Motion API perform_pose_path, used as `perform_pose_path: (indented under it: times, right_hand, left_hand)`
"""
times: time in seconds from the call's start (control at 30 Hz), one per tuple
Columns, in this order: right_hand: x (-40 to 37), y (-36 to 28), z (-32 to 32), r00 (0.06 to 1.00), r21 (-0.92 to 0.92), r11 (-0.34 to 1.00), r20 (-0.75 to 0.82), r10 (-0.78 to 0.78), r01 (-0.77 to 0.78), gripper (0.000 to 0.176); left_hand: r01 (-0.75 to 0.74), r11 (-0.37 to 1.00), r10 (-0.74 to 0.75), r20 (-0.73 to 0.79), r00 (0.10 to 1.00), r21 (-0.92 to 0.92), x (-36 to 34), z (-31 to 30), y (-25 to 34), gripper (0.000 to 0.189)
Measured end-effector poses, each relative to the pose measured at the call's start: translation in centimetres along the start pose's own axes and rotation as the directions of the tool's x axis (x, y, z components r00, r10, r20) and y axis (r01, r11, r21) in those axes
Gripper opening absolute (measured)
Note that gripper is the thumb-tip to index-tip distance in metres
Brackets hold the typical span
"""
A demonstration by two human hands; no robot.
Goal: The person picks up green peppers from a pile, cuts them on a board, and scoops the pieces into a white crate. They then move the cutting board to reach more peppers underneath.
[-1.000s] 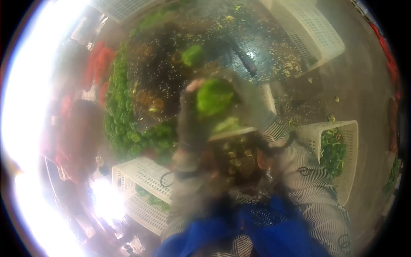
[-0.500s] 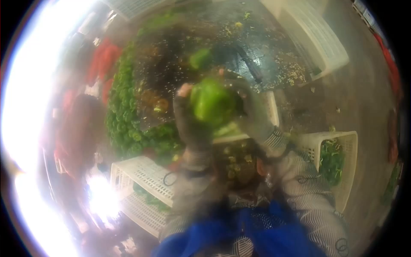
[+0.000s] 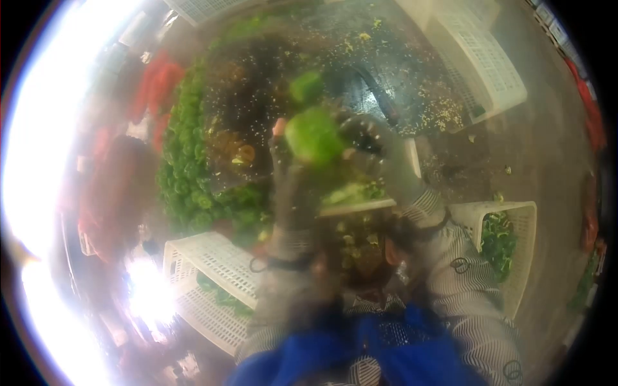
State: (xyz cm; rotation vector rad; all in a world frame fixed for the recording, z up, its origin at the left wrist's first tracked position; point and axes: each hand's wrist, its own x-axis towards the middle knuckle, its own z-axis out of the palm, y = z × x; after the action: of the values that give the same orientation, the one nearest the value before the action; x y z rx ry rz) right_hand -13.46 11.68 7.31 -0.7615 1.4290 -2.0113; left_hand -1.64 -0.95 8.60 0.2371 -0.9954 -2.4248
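A green bell pepper [image 3: 314, 136], blurred by motion, is up in front of me over the work surface. My left hand [image 3: 279, 145], in a dark glove with a bare fingertip showing, closes around the pepper's left side. Close against its right side is my right hand [image 3: 365, 136], dark-gloved and curled; whatever it may grip is hidden. Just beyond lies a second green pepper [image 3: 306, 87]. Below my hands is a pale-rimmed container [image 3: 357, 207] with light green pieces in it.
Many green peppers [image 3: 183, 167] are heaped along the left. White seeds and scraps [image 3: 444, 116] litter the dark surface, beside a dark elongated object [image 3: 380, 96]. White plastic crates stand left [image 3: 209, 257], right [image 3: 529, 257] and far right [image 3: 483, 58]. A person in red [image 3: 112, 193] is at left.
The pepper has tipped and shifted slightly up and left. My right hand has drawn a little away from it, while my left hand keeps its hold.
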Motion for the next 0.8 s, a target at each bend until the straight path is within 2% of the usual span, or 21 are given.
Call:
perform_pose_path:
  times: [0.07,0.1,0.17,0.2,0.27,0.3,0.37,0.4,0.47,0.5,0.57,0.7,0.77,0.8]
  right_hand:
    - [-0.2,0.5,-0.2,0.968,-0.260,0.943,0.191,-0.161,0.208,0.053]
    - [-0.3,0.2,-0.1,0.969,-0.259,0.944,0.190,-0.159,0.206,0.053]
    - [-0.4,-0.6,0.3,0.984,-0.002,1.000,0.177,-0.020,0.021,0.062]
    - [-0.2,-0.1,0.2,0.984,-0.003,1.000,0.176,-0.020,0.021,0.062]
    - [0.3,0.5,-0.1,0.944,-0.149,0.947,0.214,-0.251,0.285,0.069]
    - [0.1,0.2,-0.4,0.946,-0.153,0.947,0.206,-0.249,0.282,0.069]
    - [-0.1,-2.2,-0.3,0.961,-0.153,0.987,0.264,0.086,-0.047,0.077]
    - [-0.2,-1.9,-0.5,0.962,-0.152,0.987,0.258,0.089,-0.051,0.077]
    - [-0.1,-1.0,-1.0,0.962,-0.339,0.940,0.268,0.047,0.048,0.083]
    - [0.0,-0.4,-1.0,0.962,-0.340,0.939,0.268,0.048,0.048,0.083]
    - [0.2,0.7,-1.1,0.969,-0.396,0.912,0.249,-0.007,0.108,0.088]
    - [0.4,1.0,-0.8,0.961,-0.415,0.892,0.269,-0.067,0.178,0.085]
    - [-0.1,0.7,0.1,0.971,-0.426,0.888,0.226,-0.082,0.174,0.081]
    - [-0.2,1.2,0.1,0.971,-0.425,0.888,0.227,-0.082,0.174,0.081]
  left_hand:
    - [-0.054,0.941,0.070,-0.035,0.997,0.335,-0.4,0.2,-0.3,0.072]
    - [-0.052,0.941,0.068,-0.036,0.997,0.336,-0.5,0.2,-0.2,0.072]
    - [-0.113,0.909,0.104,0.044,0.994,0.402,-0.2,0.3,0.0,0.075]
    - [-0.112,0.909,0.103,0.044,0.994,0.402,-0.3,0.3,0.3,0.075]
    - [-0.034,0.802,0.012,0.041,0.999,0.596,-0.7,1.0,1.2,0.076]
    - [-0.028,0.803,0.002,0.044,0.999,0.595,-0.9,1.7,1.5,0.076]
    - [0.055,0.842,-0.054,-0.019,0.998,0.536,-1.3,2.8,1.9,0.073]
    - [0.062,0.842,-0.061,-0.020,0.998,0.536,-1.1,2.0,1.4,0.073]
    - [0.010,0.910,-0.053,0.092,0.994,0.414,-0.3,-0.4,0.3,0.076]
    - [0.010,0.910,-0.053,0.092,0.994,0.414,-0.5,-0.5,0.2,0.076]
    - [0.068,0.916,-0.053,-0.049,0.997,0.394,-0.8,-0.5,-0.1,0.071]
    - [0.022,0.888,-0.021,-0.008,1.000,0.460,-0.4,-2.1,-0.5,0.059]
    - [0.100,0.907,-0.046,-0.141,0.989,0.408,-0.4,-1.5,-0.2,0.048]
    - [0.100,0.907,-0.045,-0.142,0.989,0.409,-0.2,-2.0,-0.6,0.048]
